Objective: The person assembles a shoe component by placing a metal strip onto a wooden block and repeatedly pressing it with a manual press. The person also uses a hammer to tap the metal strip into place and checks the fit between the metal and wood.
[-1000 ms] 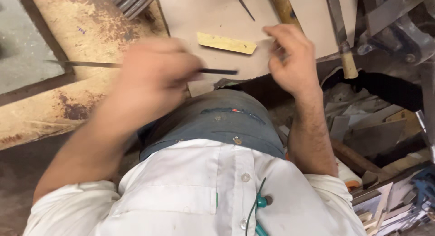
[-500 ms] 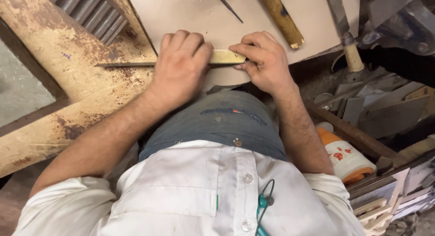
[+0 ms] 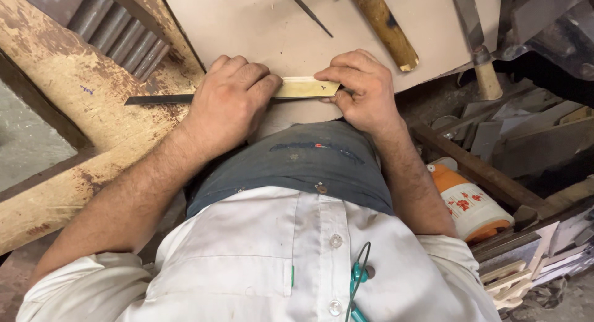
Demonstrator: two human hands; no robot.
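Both of our grips are closed on a pale strip point(image 3: 306, 87) that lies flat across the near edge of the tan board point(image 3: 247, 25) on the counter. Our left hand point(image 3: 229, 102) presses down over its left part, knuckles up, and a dark flat blade point(image 3: 158, 100) sticks out from under that hand toward nine o'clock, resting on the worn, paint-flecked wood point(image 3: 74, 93). Our right hand point(image 3: 365, 90) pinches the strip's right end between thumb and fingers. Between the two hands a short bare length of the strip shows.

At twelve o'clock a thin dark spike point(image 3: 307, 11) lies on the board, apart from us. At one o'clock a wooden handle point(image 3: 383, 28) slants across the board, near our right hand but not touching it. At two o'clock a second tool with a pale handle point(image 3: 486, 77) hangs over the board's edge. At four o'clock, below the counter, an orange and white bottle point(image 3: 467, 204) lies on its side among scrap wood. Ribbed grey metal point(image 3: 117, 31) sits at ten o'clock.
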